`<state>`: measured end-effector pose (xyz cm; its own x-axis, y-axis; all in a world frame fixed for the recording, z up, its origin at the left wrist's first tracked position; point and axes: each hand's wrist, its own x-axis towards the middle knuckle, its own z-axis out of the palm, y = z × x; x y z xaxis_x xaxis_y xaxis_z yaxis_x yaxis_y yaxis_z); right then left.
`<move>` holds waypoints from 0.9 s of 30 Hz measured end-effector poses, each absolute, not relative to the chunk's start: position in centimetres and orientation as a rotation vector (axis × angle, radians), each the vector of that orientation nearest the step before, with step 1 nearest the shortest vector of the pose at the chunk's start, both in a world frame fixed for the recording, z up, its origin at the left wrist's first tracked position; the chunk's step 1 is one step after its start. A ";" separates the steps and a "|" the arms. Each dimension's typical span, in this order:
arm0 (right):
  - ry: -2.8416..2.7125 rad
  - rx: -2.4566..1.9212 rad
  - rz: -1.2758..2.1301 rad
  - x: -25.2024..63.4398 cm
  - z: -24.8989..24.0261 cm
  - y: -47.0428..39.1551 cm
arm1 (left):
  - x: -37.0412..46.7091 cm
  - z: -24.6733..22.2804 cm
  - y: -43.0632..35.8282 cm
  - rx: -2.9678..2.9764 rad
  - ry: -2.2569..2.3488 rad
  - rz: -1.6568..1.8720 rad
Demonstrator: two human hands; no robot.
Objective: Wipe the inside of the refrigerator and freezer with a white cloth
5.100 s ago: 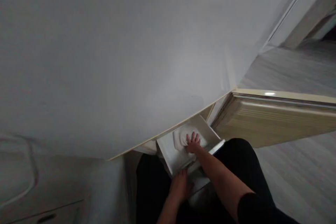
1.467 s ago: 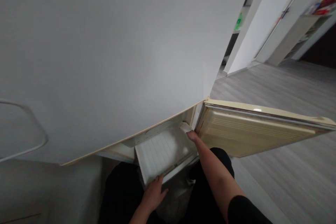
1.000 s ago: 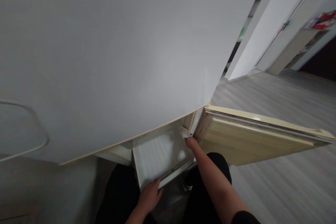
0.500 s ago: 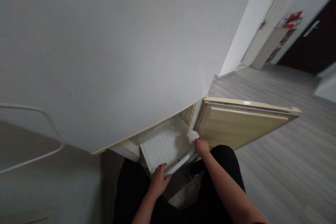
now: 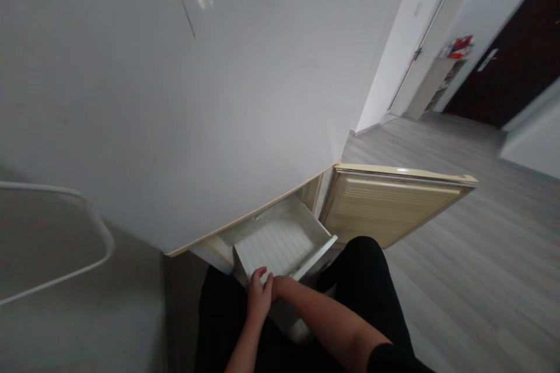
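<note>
A white drawer (image 5: 280, 239) with a ribbed floor is pulled partway out of the low cabinet opening, and its raised front rim faces me. At its near left corner, my left hand (image 5: 259, 294) is closed on the front rim, thumb and index finger showing. Pressed up against it, my right hand (image 5: 282, 287) reaches across to the same corner. Its fingers are hidden behind the left hand and the rim, and no cloth shows there. Swung open to the right is a cream-coloured door (image 5: 394, 204) with a ribbed inner panel.
The large grey-white top (image 5: 245, 81) of the appliance fills the upper view. My knees (image 5: 365, 268) are close under the drawer. A white cable (image 5: 56, 189) loops at the left. Wooden flooring (image 5: 437, 268) lies beyond the door, with a narrow shelf (image 5: 431, 87) farther back.
My right hand has moved left from the drawer's right end, where it held a white cloth, to beside my left hand. The cloth is out of sight. The view has shifted slightly.
</note>
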<state>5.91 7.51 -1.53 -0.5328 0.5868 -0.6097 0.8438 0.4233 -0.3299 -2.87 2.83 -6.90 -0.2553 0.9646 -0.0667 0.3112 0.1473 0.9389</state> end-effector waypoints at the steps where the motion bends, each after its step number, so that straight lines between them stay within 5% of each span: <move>1: 2.283 1.205 -0.865 5.2 -1.6 7.0 | -3.1 -7.1 2.9 1.222 1.719 1.145; 6: 2.408 1.228 -0.768 7.9 -2.3 3.8 | -4.3 -8.2 3.4 1.094 1.759 1.187; 13: 2.556 1.858 -0.696 15.7 -0.5 3.8 | -3.7 -7.6 3.6 1.125 1.759 1.127; 19: 3.004 1.260 -0.789 15.1 -3.6 -1.0 | -3.1 -7.0 4.3 1.166 1.797 1.070; 27: 2.969 1.342 -0.800 13.5 -7.8 -1.4 | -3.0 -7.3 4.5 1.205 1.686 0.910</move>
